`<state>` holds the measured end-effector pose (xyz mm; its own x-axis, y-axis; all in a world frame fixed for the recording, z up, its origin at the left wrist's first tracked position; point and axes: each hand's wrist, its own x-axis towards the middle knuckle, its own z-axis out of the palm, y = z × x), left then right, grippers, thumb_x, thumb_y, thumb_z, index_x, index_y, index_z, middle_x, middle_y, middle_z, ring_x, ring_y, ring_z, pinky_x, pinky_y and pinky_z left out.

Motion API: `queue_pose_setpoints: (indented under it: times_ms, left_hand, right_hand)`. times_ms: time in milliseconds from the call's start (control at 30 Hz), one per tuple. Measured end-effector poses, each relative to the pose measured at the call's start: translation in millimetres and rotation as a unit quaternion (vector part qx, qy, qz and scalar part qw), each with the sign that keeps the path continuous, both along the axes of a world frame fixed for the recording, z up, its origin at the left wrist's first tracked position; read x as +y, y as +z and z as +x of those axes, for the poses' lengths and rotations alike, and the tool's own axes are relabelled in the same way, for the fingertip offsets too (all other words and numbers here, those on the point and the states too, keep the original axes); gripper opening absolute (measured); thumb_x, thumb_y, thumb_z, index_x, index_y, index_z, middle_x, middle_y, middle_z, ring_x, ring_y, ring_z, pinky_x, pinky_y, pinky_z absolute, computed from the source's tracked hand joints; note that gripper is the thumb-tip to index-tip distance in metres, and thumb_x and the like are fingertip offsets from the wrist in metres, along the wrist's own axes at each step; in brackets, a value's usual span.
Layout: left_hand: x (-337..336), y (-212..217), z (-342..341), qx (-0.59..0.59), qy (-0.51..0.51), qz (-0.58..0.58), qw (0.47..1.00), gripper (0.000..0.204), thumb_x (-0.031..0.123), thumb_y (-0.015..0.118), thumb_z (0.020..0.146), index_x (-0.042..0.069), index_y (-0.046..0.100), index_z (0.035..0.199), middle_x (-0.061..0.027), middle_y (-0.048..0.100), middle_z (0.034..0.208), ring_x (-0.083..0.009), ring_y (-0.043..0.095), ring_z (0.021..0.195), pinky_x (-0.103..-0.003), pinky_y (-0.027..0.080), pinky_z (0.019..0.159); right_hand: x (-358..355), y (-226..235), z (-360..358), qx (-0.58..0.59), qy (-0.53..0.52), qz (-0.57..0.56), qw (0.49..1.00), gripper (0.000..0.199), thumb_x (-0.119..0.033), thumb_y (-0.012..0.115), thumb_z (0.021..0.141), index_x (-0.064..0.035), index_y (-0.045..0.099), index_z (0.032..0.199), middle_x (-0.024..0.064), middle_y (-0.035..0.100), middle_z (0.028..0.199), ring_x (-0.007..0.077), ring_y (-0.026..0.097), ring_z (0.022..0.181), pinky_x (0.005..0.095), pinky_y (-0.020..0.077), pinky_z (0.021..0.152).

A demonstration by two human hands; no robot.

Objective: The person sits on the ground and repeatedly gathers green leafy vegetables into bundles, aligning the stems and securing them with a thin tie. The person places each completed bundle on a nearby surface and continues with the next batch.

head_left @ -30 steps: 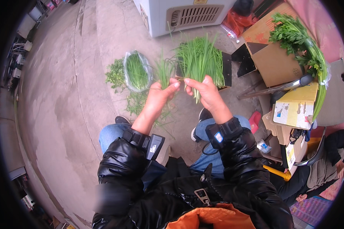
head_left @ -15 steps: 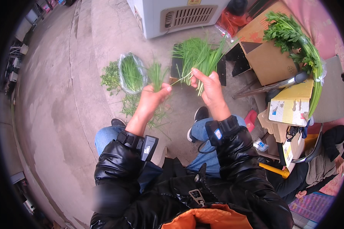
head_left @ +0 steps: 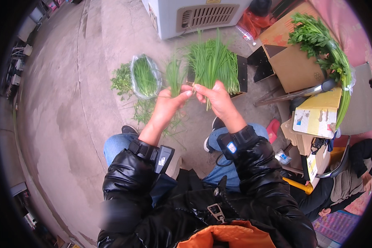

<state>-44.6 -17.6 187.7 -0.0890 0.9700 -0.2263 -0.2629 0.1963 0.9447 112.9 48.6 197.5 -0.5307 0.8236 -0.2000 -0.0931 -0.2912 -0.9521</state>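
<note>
My left hand (head_left: 164, 106) is closed around a small bunch of chives (head_left: 174, 75), its blades pointing away from me. In my right hand (head_left: 220, 100) is a looser bunch of chives (head_left: 205, 66), with pale stem ends poking out below the fingers. Thumbs and fingertips of both hands come together at the stems; whether they pinch a single stalk is too small to tell. Just beyond the right hand, a thick pile of chives (head_left: 232, 68) lies on a dark board (head_left: 242, 73). Loose trimmings (head_left: 143, 110) are scattered on the ground beside my left wrist.
Left of the hands stand a clear plastic bag of chives (head_left: 145, 78) and some leafy herbs (head_left: 122, 78). A white appliance (head_left: 165, 20) is ahead. On the right are cardboard boxes (head_left: 295, 68), celery (head_left: 339, 70), a metal-framed chair (head_left: 310, 91) and a seated person (head_left: 351, 182).
My right hand has moved left, bringing its fingertips to the left hand's. The bunch in it now points more straight ahead. The left hand has shifted slightly right.
</note>
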Motion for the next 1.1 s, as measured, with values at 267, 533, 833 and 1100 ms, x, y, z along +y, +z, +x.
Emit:
queue_pose_setpoints:
  times_ms: [267,533,833,1100]
  left_hand:
    - [-1.2,-2.6,2.0,0.123,-0.006,-0.015,0.992,0.017,0.02,0.067,0.081,0.005,0.064,0.088,0.0033,0.056,0.069,-0.0041,0.046,0.055,-0.021,0.039,0.046]
    - [-1.6,-2.8,1.8,0.05,-0.021,-0.001,0.999,0.016,0.02,0.064,0.084,0.004,0.063,0.089,0.0048,0.054,0.065,-0.003,0.042,0.053,-0.019,0.031,0.048]
    - [-1.2,-6.8,-1.3,-0.046,-0.049,-0.005,0.998,0.016,0.019,0.061,0.087,0.004,0.061,0.092,0.0009,0.058,0.071,-0.0038,0.041,0.054,-0.018,0.031,0.05]
    - [-1.6,-6.2,-1.6,-0.144,-0.044,-0.033,0.988,0.017,0.017,0.061,0.087,0.001,0.059,0.093,-0.0015,0.057,0.075,-0.0061,0.043,0.054,-0.018,0.031,0.049]
  right_hand:
    - [-4.2,1.9,-5.1,-0.016,-0.007,0.013,1.0,0.012,-0.012,0.064,0.082,-0.0039,0.059,0.089,-0.002,0.055,0.07,0.0051,0.047,0.058,0.0195,0.0362,0.051]
    - [-3.1,-3.1,-3.3,-0.007,-0.008,0.026,1.0,0.015,-0.015,0.065,0.083,-0.0043,0.059,0.091,-0.0029,0.055,0.072,0.0046,0.046,0.057,0.0185,0.0348,0.05]
    - [-2.9,2.8,-3.3,0.0,0.006,0.03,1.0,0.015,-0.017,0.064,0.084,-0.0045,0.058,0.091,-0.003,0.054,0.071,0.0042,0.044,0.057,0.0183,0.0328,0.049]
    - [-4.0,7.9,-2.7,0.001,0.013,0.043,0.999,0.015,-0.016,0.063,0.085,-0.0039,0.059,0.094,-0.002,0.056,0.075,0.0043,0.043,0.058,0.019,0.0324,0.051]
